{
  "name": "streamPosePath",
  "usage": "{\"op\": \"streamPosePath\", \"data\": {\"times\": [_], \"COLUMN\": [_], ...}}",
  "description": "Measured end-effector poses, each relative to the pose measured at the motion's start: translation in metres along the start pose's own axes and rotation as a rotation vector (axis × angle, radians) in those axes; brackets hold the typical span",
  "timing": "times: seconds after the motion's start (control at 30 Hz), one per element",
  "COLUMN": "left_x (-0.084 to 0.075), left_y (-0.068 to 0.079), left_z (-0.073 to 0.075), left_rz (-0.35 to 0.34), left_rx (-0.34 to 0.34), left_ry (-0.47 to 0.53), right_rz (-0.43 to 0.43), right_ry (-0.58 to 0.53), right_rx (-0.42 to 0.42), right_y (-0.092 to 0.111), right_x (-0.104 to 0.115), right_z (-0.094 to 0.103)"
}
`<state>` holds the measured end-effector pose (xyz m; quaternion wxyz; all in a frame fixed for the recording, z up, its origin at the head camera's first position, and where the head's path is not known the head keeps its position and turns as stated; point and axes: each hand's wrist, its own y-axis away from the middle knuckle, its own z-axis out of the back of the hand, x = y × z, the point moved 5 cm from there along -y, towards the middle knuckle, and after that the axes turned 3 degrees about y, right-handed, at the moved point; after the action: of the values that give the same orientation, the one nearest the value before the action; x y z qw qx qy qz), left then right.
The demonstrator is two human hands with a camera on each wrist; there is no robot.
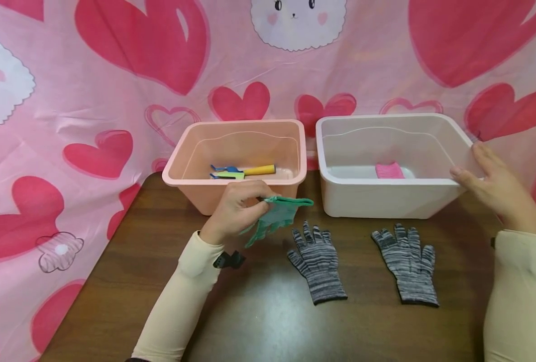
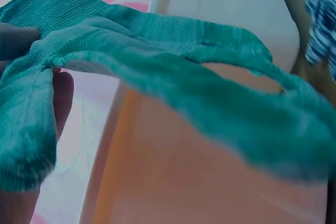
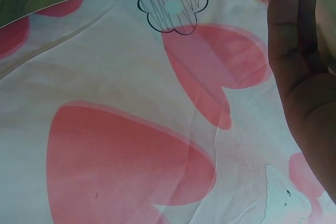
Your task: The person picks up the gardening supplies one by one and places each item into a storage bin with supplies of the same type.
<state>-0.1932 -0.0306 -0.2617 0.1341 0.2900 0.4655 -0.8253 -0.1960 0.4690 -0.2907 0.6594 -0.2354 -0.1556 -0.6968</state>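
In the head view my left hand pinches a green knit glove near its cuff, in front of the peach bin. The glove's fingers hang loose, and the left wrist view shows the glove close up. My right hand touches the right end of the white bin, its fingers fairly straight; in the right wrist view the fingers lie along the picture's right edge. Two grey striped gloves, a left one and a right one, lie flat on the table.
Inside the peach bin lie small garden tools, one with a yellow handle. A folded pink cloth item sits on the white bin's floor. A pink heart-patterned cloth hangs behind the brown table.
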Motion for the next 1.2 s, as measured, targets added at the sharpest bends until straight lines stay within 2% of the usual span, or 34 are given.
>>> {"op": "streamPosePath", "data": {"times": [0.1, 0.4, 0.47, 0.57, 0.73, 0.93, 1.13, 1.2], "left_x": [0.002, 0.015, 0.017, 0.018, 0.019, 0.025, 0.038, 0.041], "left_y": [-0.012, -0.046, -0.055, -0.068, -0.091, -0.114, -0.134, -0.140], "left_z": [-0.009, -0.033, -0.038, -0.044, -0.051, -0.058, -0.068, -0.071], "left_rz": [0.052, 0.313, 0.337, 0.323, 0.319, 0.432, 0.564, 0.597], "left_rx": [0.006, -0.042, -0.048, -0.062, -0.138, -0.229, -0.276, -0.287], "left_ry": [0.043, 0.145, 0.178, 0.205, 0.266, 0.334, 0.487, 0.508], "right_rz": [0.008, 0.023, 0.017, 0.003, -0.007, -0.003, -0.023, -0.020], "right_ry": [0.006, -0.015, -0.020, -0.029, -0.028, -0.011, -0.001, 0.000], "right_rx": [0.001, -0.003, -0.003, 0.000, 0.002, 0.001, -0.004, -0.005], "right_y": [0.000, -0.003, -0.002, -0.001, -0.001, -0.001, -0.001, -0.001], "right_x": [-0.001, -0.003, -0.004, -0.005, -0.005, -0.005, -0.006, -0.006], "right_z": [0.000, -0.002, -0.002, -0.002, -0.001, -0.001, -0.001, -0.001]}}
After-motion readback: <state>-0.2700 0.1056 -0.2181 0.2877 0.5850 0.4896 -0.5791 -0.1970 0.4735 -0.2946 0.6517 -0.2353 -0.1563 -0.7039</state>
